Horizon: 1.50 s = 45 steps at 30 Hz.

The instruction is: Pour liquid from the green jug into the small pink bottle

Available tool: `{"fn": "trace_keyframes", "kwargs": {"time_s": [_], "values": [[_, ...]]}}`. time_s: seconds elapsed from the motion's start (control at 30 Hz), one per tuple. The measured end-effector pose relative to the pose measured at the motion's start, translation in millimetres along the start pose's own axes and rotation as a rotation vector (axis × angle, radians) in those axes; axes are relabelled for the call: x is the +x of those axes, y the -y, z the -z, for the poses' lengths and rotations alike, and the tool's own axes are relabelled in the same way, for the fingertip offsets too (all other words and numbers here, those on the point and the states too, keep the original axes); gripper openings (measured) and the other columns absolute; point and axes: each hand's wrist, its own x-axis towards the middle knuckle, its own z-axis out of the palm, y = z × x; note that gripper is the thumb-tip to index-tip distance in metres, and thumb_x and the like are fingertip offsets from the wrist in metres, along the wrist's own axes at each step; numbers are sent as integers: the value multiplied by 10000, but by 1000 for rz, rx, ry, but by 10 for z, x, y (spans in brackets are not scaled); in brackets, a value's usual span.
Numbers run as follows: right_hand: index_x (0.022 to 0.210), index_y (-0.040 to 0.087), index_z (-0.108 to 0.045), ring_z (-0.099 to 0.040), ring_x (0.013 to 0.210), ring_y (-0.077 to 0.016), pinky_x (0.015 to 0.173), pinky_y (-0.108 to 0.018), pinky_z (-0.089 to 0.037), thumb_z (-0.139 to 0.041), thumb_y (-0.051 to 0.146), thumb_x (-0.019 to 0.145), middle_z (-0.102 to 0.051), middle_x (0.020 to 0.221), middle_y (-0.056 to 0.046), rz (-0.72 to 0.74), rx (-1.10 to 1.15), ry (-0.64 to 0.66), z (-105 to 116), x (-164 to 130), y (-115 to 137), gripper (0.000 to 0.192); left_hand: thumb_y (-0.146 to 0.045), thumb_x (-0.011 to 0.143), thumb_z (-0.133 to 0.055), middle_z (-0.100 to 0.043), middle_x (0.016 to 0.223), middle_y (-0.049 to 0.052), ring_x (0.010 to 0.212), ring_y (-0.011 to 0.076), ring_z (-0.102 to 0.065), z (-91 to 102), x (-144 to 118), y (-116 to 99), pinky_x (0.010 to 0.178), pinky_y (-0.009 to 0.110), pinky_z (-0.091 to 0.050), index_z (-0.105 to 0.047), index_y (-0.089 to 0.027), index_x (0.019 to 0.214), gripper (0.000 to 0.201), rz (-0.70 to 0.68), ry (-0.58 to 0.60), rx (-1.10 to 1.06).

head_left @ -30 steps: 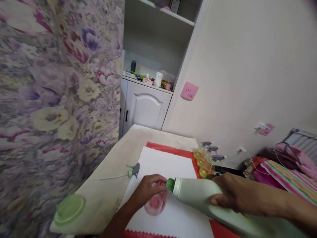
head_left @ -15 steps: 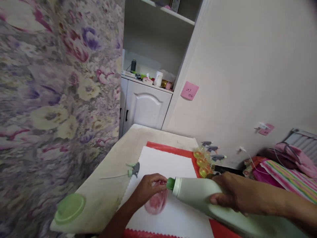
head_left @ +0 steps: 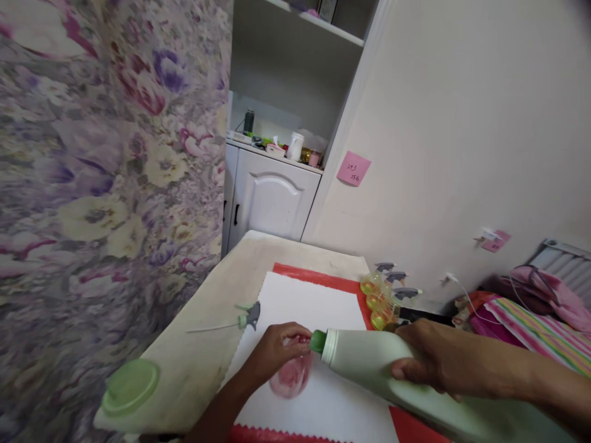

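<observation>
My left hand [head_left: 281, 346] is closed around the neck of a clear pink spray bottle [head_left: 292, 376], which stands on a white sheet. With my right hand [head_left: 429, 357] I grip a large pale green detergent bottle [head_left: 369, 354], tipped nearly level. Its green spout [head_left: 317, 341] meets the mouth of the pink bottle, by the fingertips of my left hand. Whether liquid is flowing I cannot tell. A grey and green spray nozzle [head_left: 249, 317] with a long thin tube lies left of my left hand. Near the table's left corner sits a green cap [head_left: 130, 386].
Several spray bottles with yellow liquid [head_left: 378, 301] stand at the table's back right. The white sheet [head_left: 318, 301] lies over a red one [head_left: 295, 271]. A floral curtain [head_left: 115, 184] borders the left side; a white cabinet [head_left: 272, 191] stands behind. Striped bedding [head_left: 535, 332] is at right.
</observation>
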Motion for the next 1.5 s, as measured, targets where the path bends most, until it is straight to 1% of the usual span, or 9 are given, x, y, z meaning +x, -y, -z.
{"fn": "trace_keyframes", "kwargs": {"time_s": [0.2,0.33,0.5,0.6,0.73,0.9,1.03,1.3,1.5], "values": [[972,193,-601,-647,635,-157,556,-282,-463,-493,625,857,-717,907,-87,13,-10,-20,11,13,-1,461,-226,707,-715,-764,898,19,888,212,-654,5,2,21,851,321,-481,-768,-216,893,194,-5,5,6],[920,201,-598,-623,563,-139,523,-278,-454,-484,619,863,-720,843,-67,23,4,15,11,15,-29,437,-239,705,-713,-766,898,20,885,215,-653,7,12,42,853,331,-483,-766,-216,897,201,-13,5,10],[906,193,-600,-634,590,-156,525,-279,-452,-513,633,838,-721,853,-80,-14,-5,-3,10,5,-12,453,-243,711,-709,-766,906,25,889,213,-656,-1,14,55,842,323,-485,-765,-212,901,201,-18,5,9],[926,192,-601,-636,611,-156,511,-264,-438,-518,600,850,-719,874,-80,20,1,-33,8,0,-1,423,-247,706,-711,-765,888,23,876,210,-654,-2,9,50,841,324,-486,-765,-210,893,198,-14,0,14],[821,194,-571,-622,584,-145,498,-246,-425,-508,617,850,-704,762,-50,3,-20,-12,6,5,-12,429,-256,700,-721,-767,887,20,876,210,-656,5,7,42,841,326,-491,-766,-215,888,198,-13,3,11],[893,193,-578,-634,605,-149,494,-242,-438,-517,634,840,-721,846,-72,7,-2,-23,1,23,-37,448,-247,705,-725,-769,900,22,888,212,-661,16,-6,22,835,317,-487,-770,-219,895,197,-16,9,-3],[873,200,-581,-627,587,-137,508,-241,-442,-506,617,855,-715,796,-53,42,8,-5,2,30,-24,425,-239,715,-721,-766,890,23,878,209,-660,21,-12,13,829,313,-486,-770,-212,895,189,-15,11,-12],[840,200,-562,-609,561,-129,490,-235,-423,-497,627,854,-694,737,-38,17,-7,0,2,17,28,432,-211,711,-725,-768,896,27,883,207,-664,30,-9,35,829,305,-482,-771,-199,898,192,-19,12,-23],[823,186,-568,-623,592,-142,523,-254,-421,-498,623,849,-706,776,-54,4,-32,-16,31,12,77,444,-216,708,-728,-771,904,29,896,212,-666,35,-2,50,833,307,-480,-770,-198,903,201,-16,9,-20]]}}
